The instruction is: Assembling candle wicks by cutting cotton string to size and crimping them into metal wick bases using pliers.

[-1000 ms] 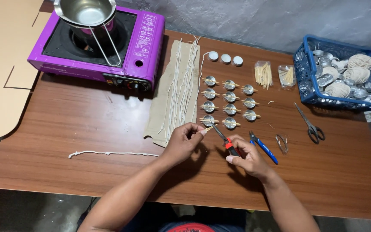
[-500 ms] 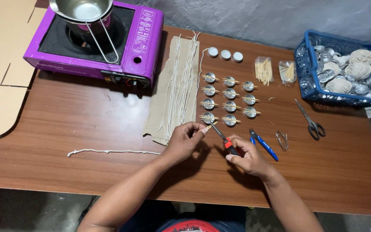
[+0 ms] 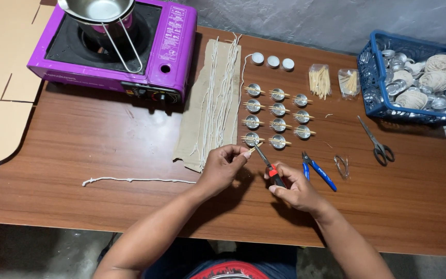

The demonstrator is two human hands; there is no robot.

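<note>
Near the table's (image 3: 78,155) front edge, the right hand (image 3: 295,188) is closed around slim red-handled pliers (image 3: 267,164) (dark metal tips angled up-left). The left hand (image 3: 223,168) pinches a small pale stick (image 3: 254,149) at those tips.

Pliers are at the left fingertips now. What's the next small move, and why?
Probably close the red-handled pliers on the small piece pinched in the left hand: the right hand holds their tips right at those fingertips, just in front of the nearest metal cup.
</note>
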